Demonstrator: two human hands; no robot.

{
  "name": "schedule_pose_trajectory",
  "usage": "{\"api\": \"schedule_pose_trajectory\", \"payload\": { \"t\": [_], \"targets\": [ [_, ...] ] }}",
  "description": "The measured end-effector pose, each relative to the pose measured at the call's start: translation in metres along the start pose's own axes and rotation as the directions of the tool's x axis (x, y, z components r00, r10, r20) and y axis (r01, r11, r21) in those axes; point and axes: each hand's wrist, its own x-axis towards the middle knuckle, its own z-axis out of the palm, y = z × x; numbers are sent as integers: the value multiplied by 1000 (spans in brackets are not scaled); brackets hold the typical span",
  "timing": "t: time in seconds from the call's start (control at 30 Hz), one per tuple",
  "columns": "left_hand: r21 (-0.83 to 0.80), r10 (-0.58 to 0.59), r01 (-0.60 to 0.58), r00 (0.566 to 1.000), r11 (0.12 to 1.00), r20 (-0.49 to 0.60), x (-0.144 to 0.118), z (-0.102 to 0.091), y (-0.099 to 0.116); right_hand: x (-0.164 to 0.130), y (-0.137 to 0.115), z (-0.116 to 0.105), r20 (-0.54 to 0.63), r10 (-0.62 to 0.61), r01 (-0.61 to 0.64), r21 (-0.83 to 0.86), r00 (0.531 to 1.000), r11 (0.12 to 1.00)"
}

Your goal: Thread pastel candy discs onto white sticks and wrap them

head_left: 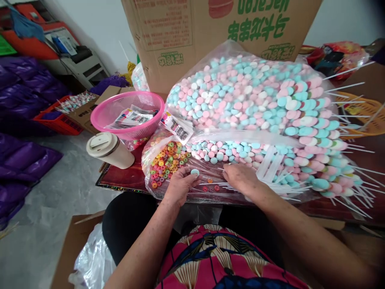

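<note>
My left hand (179,184) pinches a pale blue round candy (195,172) between thumb and fingers, just in front of a pile of small multicoloured ring candies (167,159). My right hand (240,178) rests palm down on a bundle of thin white sticks (272,180), fingers curled over them. Both hands lie on a clear plastic sheet (180,194) over a dark red table. Behind them a big clear bag (240,96) bulges with pink, blue and white candies. Finished candy skewers (319,160) are stacked to the right, sticks pointing outward.
A pink basket (120,106) with printed labels stands at the left, a beige lidded cup (110,150) lying beside it. A large cardboard box (186,36) rises behind. An orange basket (367,114) is at far right. Purple bags (21,160) cover the floor on the left.
</note>
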Motion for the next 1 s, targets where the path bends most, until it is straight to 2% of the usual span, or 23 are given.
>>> {"api": "schedule_pose_trajectory", "payload": {
  "t": [0.07, 0.17, 0.23, 0.3, 0.4, 0.47, 0.57, 0.67, 0.73, 0.8, 0.9, 1.0],
  "targets": [
    [0, -16, 16, 1000, 1000, 1, -5, -2, -1, 7, -6, 10, -1, 7, -7, -2, 1000, 1000],
    [54, 3, -2, 1000, 999, -23, -7, -1, -3, 2, -10, -5, -13, -35, 35, 36, 999, 999],
    [82, 62, -60, 998, 995, -32, -7, 5, -5, -7, -17, -20, -61, -112, 120, 160, 992, 980],
    [110, 157, -156, 988, 982, -4, -6, 14, -7, -16, -27, -27, -143, -158, 198, 336, 977, 921],
    [203, 312, -325, 945, 924, 94, -10, 23, -7, -19, -42, -19, -220, -97, 207, 561, 971, 801],
    [251, 356, -392, 917, 885, 180, -15, 24, -5, -16, -47, -8, -190, -49, 172, 711, 981, 682],
    [223, 345, -406, 899, 886, 269, -21, 19, 0, -14, -47, 2, -49, -46, 64, 906, 998, 418],
    [229, 321, -376, 915, 898, 246, -20, 12, 4, -18, -44, 2, 64, -188, -29, 983, 980, 182],
    [224, 293, -333, 937, 916, 192, -19, 9, 5, -22, -41, 0, 53, -290, -22, 994, 956, 108],
    [194, 278, -308, 946, 931, 165, -18, 8, 5, -24, -39, 1, 1, -281, 44, 987, 960, 153],
    [169, 294, -335, 928, 927, 228, -20, 10, 4, -21, -40, 5, -108, -155, 159, 916, 982, 369],
    [116, 277, -317, 922, 941, 272, -23, 14, 4, -19, -42, 7, -188, -87, 204, 810, 978, 550]
  ]
}}
